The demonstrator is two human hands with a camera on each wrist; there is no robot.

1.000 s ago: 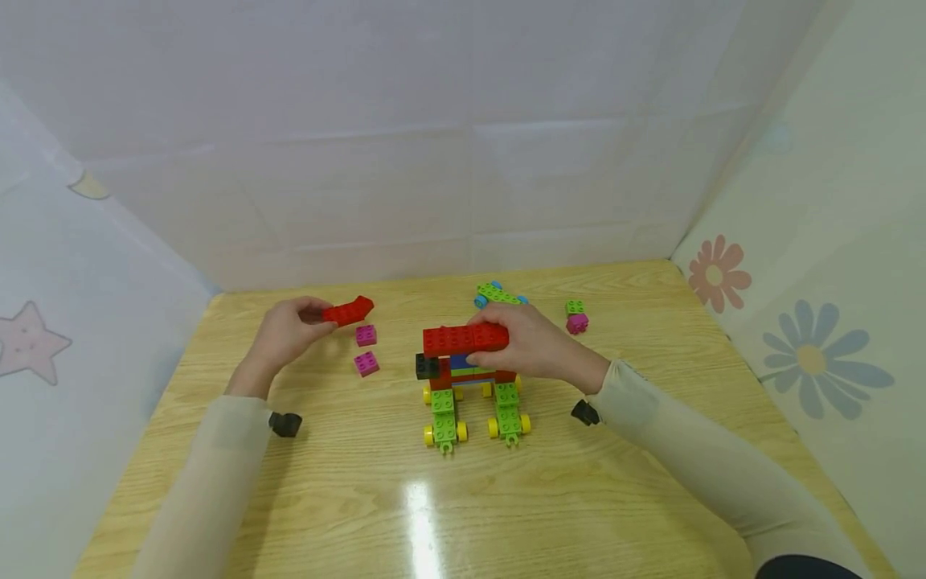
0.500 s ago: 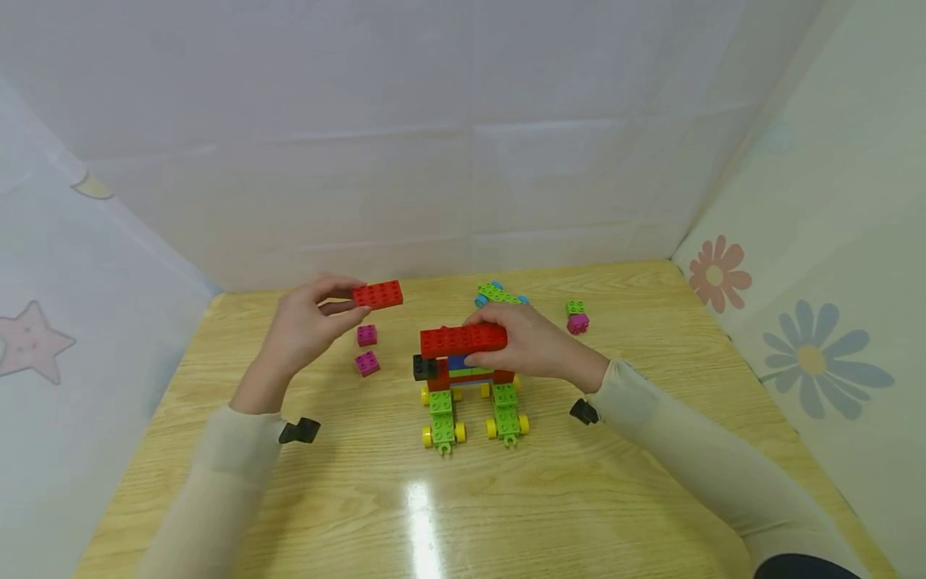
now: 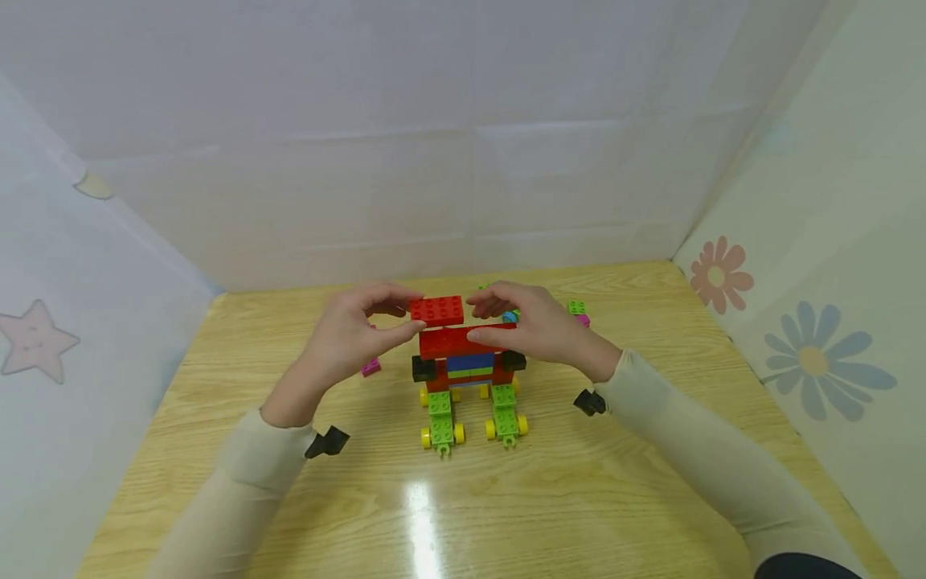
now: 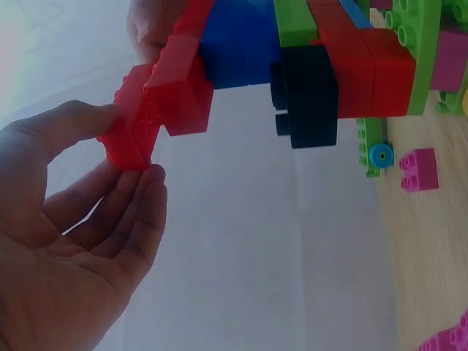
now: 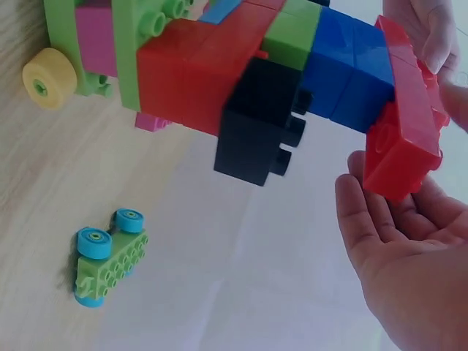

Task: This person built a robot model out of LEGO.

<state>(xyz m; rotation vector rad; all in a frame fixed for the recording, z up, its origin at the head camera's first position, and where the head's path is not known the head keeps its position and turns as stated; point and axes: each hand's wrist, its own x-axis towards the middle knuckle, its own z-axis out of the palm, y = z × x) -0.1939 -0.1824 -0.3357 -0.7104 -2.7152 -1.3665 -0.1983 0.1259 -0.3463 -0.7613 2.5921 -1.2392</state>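
Note:
My left hand [image 3: 354, 326] pinches a red brick [image 3: 437, 310] between thumb and fingertips. This brick sits right at the top of a block build, over its long red top layer [image 3: 444, 342]. Around the right end of that layer is my right hand [image 3: 538, 322], its thumb along the front and its fingers loosely spread behind. Below the red layer come blue bricks [image 4: 241, 44], green and red ones, and a black brick [image 3: 424, 368] at each end. Green wheeled bases [image 3: 441, 418] with yellow wheels carry the build.
On the wooden table [image 3: 347, 498], a pink brick [image 3: 370, 367] lies left of the build. A green car base [image 5: 110, 256] with blue wheels is behind it. Farther right lie a green brick [image 3: 576, 307] and a pink one. Pale sheets surround the table's back and sides.
My left hand has lifted the red brick and carried it right, over the top of the build. My right hand has loosened from the top layer's right end, uncovering a black brick.

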